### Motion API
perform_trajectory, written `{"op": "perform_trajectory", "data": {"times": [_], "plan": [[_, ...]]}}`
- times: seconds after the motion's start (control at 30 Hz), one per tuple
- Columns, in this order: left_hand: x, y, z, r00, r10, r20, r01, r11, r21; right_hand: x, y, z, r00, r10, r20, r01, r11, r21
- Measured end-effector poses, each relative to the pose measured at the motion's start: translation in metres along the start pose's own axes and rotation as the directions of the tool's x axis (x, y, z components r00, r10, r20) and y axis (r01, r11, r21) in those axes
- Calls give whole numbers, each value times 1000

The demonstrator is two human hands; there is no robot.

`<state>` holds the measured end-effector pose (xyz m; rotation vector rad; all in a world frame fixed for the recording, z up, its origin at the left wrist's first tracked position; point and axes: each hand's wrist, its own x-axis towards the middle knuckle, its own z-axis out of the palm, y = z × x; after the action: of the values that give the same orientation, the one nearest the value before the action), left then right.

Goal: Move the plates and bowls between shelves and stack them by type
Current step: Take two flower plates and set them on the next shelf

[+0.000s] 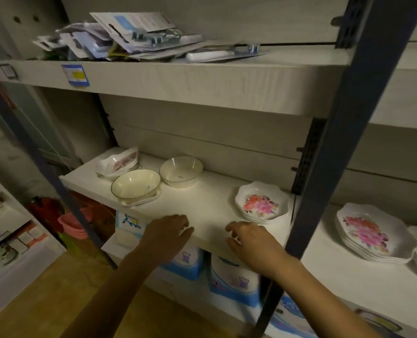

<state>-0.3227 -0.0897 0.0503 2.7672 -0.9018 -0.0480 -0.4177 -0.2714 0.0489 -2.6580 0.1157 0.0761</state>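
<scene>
**Hands poised at shelf edge as crockery awaits sorting**

Both hands are held over the front edge of the middle shelf, empty, with fingers loosely bent and nothing gripped. The left hand is placed towards the bowls. The right hand is set just short of a small stack of floral plates.

That stack lies just beyond the right hand and slightly to its right, close to the blue upright, so the right hand is clearly the nearer of the two. The plates are scalloped and roughly round, so no long axis is offered to a grasp.

The bowls are found farther back and to the left. A front bowl is seated on a shallow white dish, and a second bowl stands just beside it. A tilted pile of patterned dishes is tucked behind them. Both bowls are seen to be empty.

A larger stack of matching floral plates is kept on the neighbouring shelf past the upright. It is judged the likely destination for the small stack. Packaged goods are heaped on the shelf above.
</scene>
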Motion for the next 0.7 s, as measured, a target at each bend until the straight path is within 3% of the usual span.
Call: {"op": "perform_trajectory", "data": {"times": [0.2, 0.33, 0.5, 0.7], "plan": [[57, -28, 6, 989, 135, 64, -134, 991, -30, 25, 7, 6, 972, 227, -56, -228, 973, -21], [93, -39, 10, 968, 228, 105, -223, 973, -62, 36, 16, 13, 900, 424, -99, -424, 905, 18], [131, -49, 9, 908, 371, 193, -365, 929, -65, 51, 20, 16, 735, 657, -169, -664, 747, 18], [157, -58, 11, 855, 470, 217, -456, 883, -116, 74, 27, 11, 484, 825, -291, -840, 532, 110]]}}
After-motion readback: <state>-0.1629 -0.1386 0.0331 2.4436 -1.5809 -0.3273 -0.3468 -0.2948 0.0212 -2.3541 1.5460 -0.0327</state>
